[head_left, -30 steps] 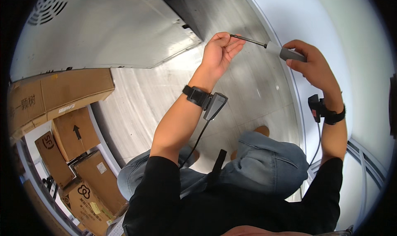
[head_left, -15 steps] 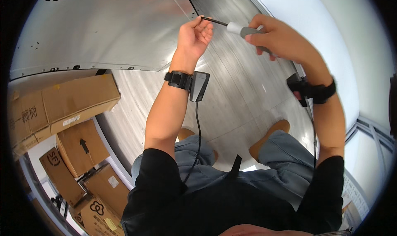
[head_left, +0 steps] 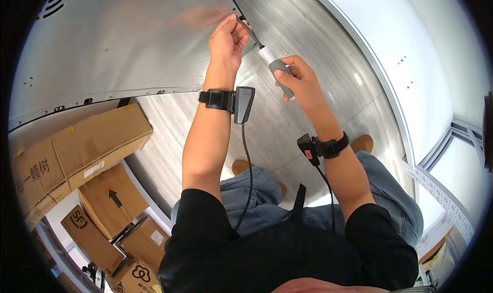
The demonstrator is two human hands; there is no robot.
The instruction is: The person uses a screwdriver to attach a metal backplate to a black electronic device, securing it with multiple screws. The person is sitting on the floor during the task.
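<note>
My right hand (head_left: 302, 82) is wrapped around the grey-and-white handle of a screwdriver (head_left: 278, 67), its dark shaft slanting up and left. At the far end of the shaft, my left hand (head_left: 226, 43) pinches around the tip with thumb and forefinger, the other fingers loosely curled. Whether a screw sits between those fingertips is too small to tell. Both the tip and my left fingers are beside the right edge of a large silvery metal panel (head_left: 133, 46), which has small holes and vent slots.
Cardboard boxes (head_left: 110, 139) are stacked at the lower left. A white wall panel (head_left: 400, 41) curves along the right, above a metal frame (head_left: 436, 149). Black devices are strapped to both wrists, with cables (head_left: 247, 154) running down towards me. Grey plank flooring (head_left: 287, 123) lies below.
My right hand has moved left and nearer my left hand, and the screwdriver now slants more steeply. My left hand has shifted slightly left along the panel edge. The view has turned a little.
</note>
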